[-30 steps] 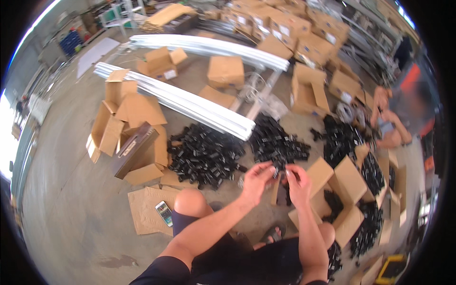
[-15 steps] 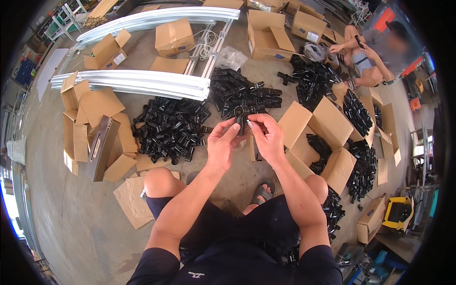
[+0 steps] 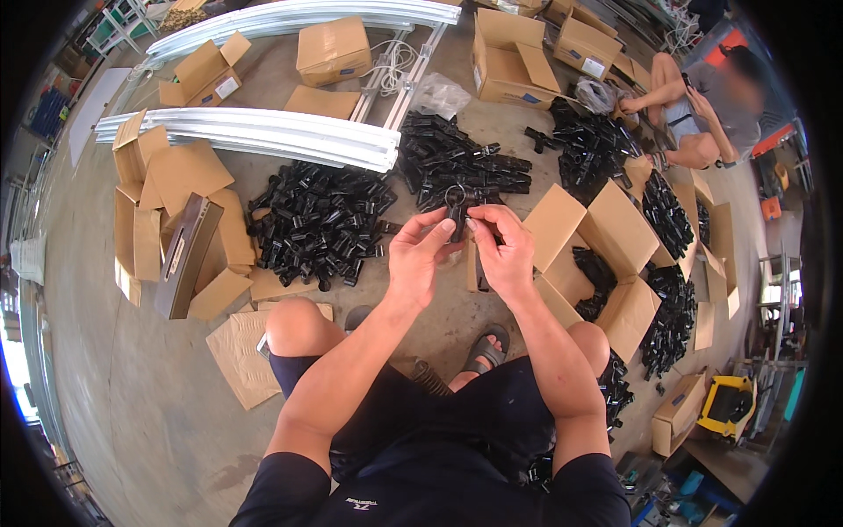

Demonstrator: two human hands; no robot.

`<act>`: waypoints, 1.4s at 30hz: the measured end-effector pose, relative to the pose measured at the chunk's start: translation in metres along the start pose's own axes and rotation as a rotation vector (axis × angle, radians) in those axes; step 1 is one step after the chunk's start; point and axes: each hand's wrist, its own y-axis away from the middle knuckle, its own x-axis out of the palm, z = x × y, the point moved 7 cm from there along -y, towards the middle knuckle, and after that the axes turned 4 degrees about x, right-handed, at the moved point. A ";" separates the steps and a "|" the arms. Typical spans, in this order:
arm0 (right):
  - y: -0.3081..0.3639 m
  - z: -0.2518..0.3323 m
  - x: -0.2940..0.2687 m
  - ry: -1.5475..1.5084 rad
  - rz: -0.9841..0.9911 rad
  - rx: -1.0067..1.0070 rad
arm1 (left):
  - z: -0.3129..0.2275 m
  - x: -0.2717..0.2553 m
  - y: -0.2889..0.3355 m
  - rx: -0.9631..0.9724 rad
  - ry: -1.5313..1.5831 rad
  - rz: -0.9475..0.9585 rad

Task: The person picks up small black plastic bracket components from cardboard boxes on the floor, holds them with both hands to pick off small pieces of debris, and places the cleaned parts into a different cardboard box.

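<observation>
Up in front of my knees, my left hand (image 3: 416, 255) grips a small black plastic fitting (image 3: 456, 212) with a round ring standing up at its top. My right hand (image 3: 503, 247) pinches at the fitting's right side, with thumb and fingertips close together; whether a smaller part is between them is hidden. Beyond my left hand lies a heap of loose black fittings (image 3: 320, 224). Another pile of longer black fittings (image 3: 457, 162) spreads just behind the held piece. To the right of my right hand stands an open cardboard box (image 3: 625, 224) with black parts inside.
White metal rails (image 3: 255, 136) lie across the floor at the far left. Flattened and open cartons (image 3: 184, 176) sit left of the heap. At the far right a co-worker (image 3: 720, 97) sits beside more black fittings (image 3: 588, 149). A yellow-framed object (image 3: 727, 406) is at the lower right.
The held fitting has turned, so its ring now stands up more plainly above my fingers. Both hands stay close together on it. The whole view has shifted slightly.
</observation>
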 end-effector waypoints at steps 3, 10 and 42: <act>0.001 0.005 0.001 0.063 0.004 -0.009 | -0.001 -0.001 0.000 0.007 -0.012 -0.005; 0.001 0.012 -0.002 0.106 0.009 -0.103 | 0.001 0.003 0.003 -0.009 0.028 0.014; 0.005 0.015 -0.002 0.131 -0.009 -0.083 | 0.005 0.001 0.005 -0.032 0.040 0.028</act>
